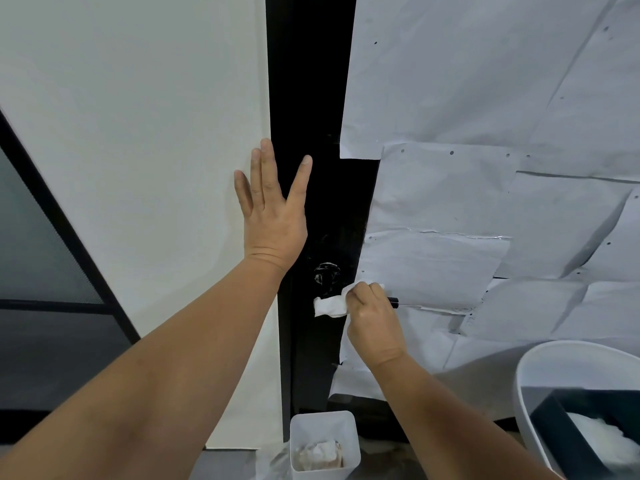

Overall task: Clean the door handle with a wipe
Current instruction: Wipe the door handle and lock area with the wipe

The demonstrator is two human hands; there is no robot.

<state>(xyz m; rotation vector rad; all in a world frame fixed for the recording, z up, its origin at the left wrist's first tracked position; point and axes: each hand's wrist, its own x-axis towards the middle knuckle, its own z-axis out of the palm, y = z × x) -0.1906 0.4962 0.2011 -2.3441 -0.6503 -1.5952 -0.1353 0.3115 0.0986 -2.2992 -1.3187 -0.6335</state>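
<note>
We look from our head-worn camera, close up, forward and slightly down at the black door frame [311, 98].

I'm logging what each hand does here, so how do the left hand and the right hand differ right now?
The left hand is open and flat, fingers spread, pressed on the white panel beside the black door frame; the right hand is closed around a white wipe on the door handle. The left sits higher, the right lower. Both are bare.

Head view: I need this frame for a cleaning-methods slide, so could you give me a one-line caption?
Right hand wraps a white wipe around the black door handle; left hand braces flat above.
</note>
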